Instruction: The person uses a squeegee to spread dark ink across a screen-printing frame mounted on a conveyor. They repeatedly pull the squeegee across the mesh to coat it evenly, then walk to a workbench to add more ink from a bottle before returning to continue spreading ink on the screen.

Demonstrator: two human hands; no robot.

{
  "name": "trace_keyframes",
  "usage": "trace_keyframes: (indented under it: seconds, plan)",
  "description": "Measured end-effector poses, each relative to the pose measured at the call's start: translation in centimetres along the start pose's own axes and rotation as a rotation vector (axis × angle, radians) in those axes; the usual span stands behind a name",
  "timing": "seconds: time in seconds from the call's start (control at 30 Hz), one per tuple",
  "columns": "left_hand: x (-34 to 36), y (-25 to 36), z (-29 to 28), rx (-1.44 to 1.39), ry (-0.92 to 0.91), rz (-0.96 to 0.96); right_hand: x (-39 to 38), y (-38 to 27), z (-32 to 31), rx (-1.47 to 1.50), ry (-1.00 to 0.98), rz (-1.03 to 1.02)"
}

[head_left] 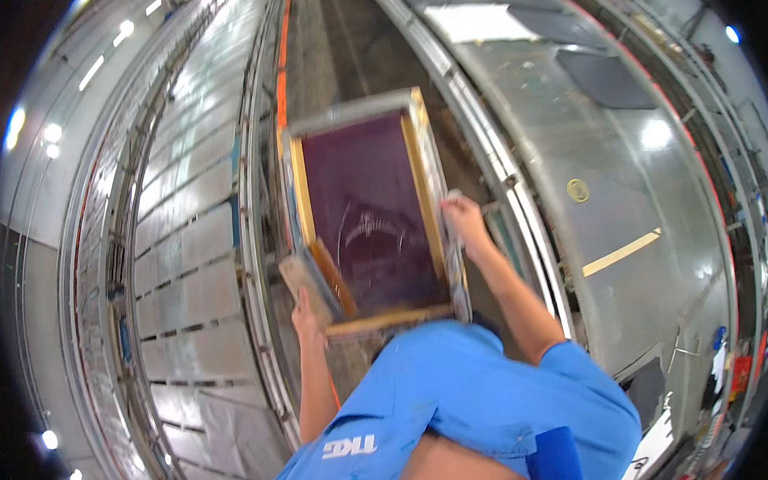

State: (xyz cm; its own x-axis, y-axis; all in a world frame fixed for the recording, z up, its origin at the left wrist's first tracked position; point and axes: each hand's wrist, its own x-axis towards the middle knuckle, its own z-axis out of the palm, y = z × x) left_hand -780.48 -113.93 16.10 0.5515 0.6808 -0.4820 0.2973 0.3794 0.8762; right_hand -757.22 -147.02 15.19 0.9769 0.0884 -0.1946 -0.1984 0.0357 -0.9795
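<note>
A screen printing frame (428,166) with a dark purple mesh and tape along its inner edges is in front of my body, over the aisle. A pale, curved design shows in the mesh's lower half. At the frame's lower left corner, my left hand (306,315) is closed on a squeegee (308,285) with a pale handle and an amber blade, lying slanted over the rim. My right hand (466,222) is closed at the frame's right edge; something pale, perhaps a cloth, shows by its fingers.
Long printing tables flank the aisle (343,47). On the left table (191,272) lie several pale panels in a row. The right table (619,198) carries a yellow tape strip (621,253), a tape roll (578,190) and a dark sheet (607,78). Metal rails (518,201) edge both tables.
</note>
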Motion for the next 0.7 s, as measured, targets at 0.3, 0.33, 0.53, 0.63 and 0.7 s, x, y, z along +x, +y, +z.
trace_keyframes:
  seconds: [0.3, 0.33, 0.53, 0.63, 0.7]
  plan:
    - [15.4, 5.8, 9.7, -0.113, 0.133, -0.033, 23.1, -6.8, 8.5, -0.094, -0.211, -0.005]
    - [17.3, 6.2, 10.8, -0.121, 0.152, -0.043, 25.3, -6.8, 9.2, -0.122, -0.225, 0.021]
    - [31.6, 17.9, 18.7, -0.07, 0.117, 0.047, 41.1, -10.5, 16.7, -0.098, -0.189, -0.053]
    - [39.2, 21.2, 21.7, -0.132, 0.076, 0.003, 47.1, -13.5, 18.9, -0.068, -0.139, 0.016]
    - [43.3, 23.8, 24.0, -0.088, 0.053, -0.015, 50.8, -14.8, 19.8, -0.014, -0.126, 0.0]
